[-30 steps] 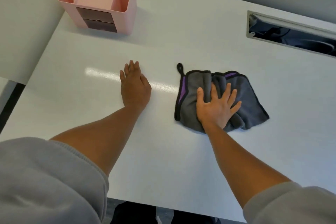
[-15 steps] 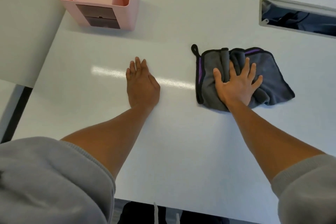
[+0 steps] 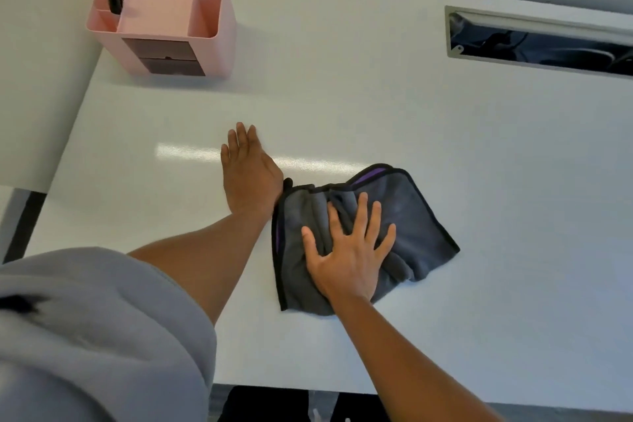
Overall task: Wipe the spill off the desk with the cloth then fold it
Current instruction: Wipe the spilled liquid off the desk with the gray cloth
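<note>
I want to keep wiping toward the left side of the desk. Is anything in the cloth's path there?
Yes. The left hand lies flat on the desk right beside the cloth, touching its left edge. The right hand presses flat on the cloth. Farther left, the pink organizer stands at the far corner, well clear.
</note>
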`<state>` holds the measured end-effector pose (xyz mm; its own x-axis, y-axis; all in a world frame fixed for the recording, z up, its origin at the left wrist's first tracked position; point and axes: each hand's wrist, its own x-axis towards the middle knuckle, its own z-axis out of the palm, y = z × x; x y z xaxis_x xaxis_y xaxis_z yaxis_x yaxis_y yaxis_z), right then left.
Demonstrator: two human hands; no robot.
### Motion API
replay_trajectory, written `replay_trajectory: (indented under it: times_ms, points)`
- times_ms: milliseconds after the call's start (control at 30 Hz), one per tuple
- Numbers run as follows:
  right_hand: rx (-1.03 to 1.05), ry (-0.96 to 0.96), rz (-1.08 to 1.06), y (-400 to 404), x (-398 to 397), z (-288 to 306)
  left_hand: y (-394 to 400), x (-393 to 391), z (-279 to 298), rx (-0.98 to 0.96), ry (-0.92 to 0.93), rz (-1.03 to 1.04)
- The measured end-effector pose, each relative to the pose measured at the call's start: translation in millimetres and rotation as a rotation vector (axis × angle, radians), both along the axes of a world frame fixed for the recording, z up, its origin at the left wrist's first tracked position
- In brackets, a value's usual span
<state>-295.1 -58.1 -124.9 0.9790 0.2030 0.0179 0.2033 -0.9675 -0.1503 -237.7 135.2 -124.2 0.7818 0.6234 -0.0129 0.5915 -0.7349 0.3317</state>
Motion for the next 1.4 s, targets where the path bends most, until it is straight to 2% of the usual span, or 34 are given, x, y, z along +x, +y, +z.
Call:
replay_trajectory:
  times_ms: [233,500,733,1000,1133,1267,1400]
  points:
    - [0.035,0.006,-0.036,-10.9,17.9,2.3,1.7,-3.7,-0.4,-0.005,-0.041,-0.016]
    - [0.024,0.078,-0.346,-93.3,92.9,13.3,0.3,-3.8,1.3,-0.028,-0.083,-0.004]
    - [0.014,0.056,-0.477,-123.1,60.0,12.4,-3.0,-2.1,5.7,-0.023,-0.05,-0.01]
    - [-0.012,0.083,-0.467,-82.9,11.9,5.9,-6.6,-0.6,7.7,0.013,-0.042,-0.005]
    - [-0.01,0.12,-0.461,-79.7,15.1,8.6,-5.8,3.5,8.0,0.021,0.023,-0.006]
    - [-0.003,0.156,-0.444,-78.5,21.0,11.9,-12.7,14.2,12.3,-0.016,0.046,0.083]
    - [0.01,0.179,-0.412,-77.0,41.3,14.4,-36.7,38.5,19.2,-0.017,-0.013,-0.009]
